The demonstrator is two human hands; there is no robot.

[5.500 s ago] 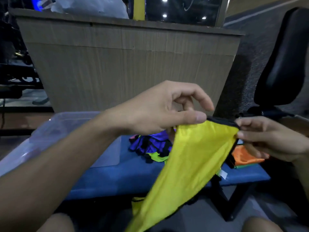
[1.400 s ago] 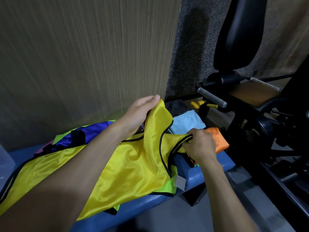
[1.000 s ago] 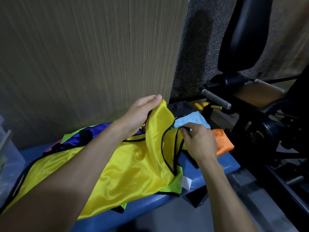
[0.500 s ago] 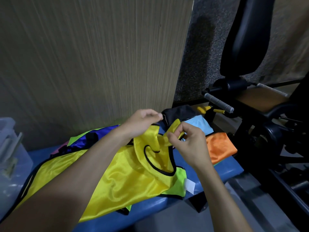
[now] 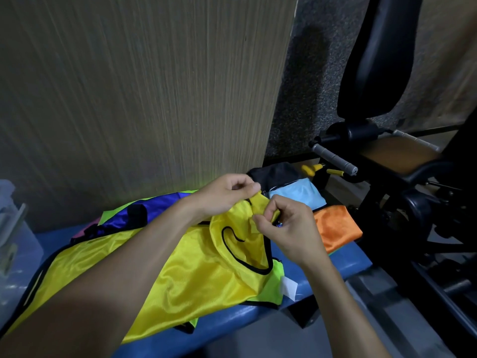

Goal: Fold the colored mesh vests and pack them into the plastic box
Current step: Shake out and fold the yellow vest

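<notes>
The person's left hand [image 5: 222, 196] and right hand [image 5: 286, 228] sat close together, each pinching a shoulder strap of the shiny yellow mesh vest with black trim [image 5: 185, 267] between thumb and curled fingers. The vest's body lay spread over the blue padded counter [image 5: 343, 259], running toward 8 o'clock from the hands. Beneath it, at 9 o'clock, showed a purple vest [image 5: 160, 205]. Folded vests lay at 3 o'clock: a light blue one [image 5: 299, 195], an orange one [image 5: 335, 228] and a black one [image 5: 276, 174]. The clear plastic box [image 5: 15, 241] stood at the far left edge.
</notes>
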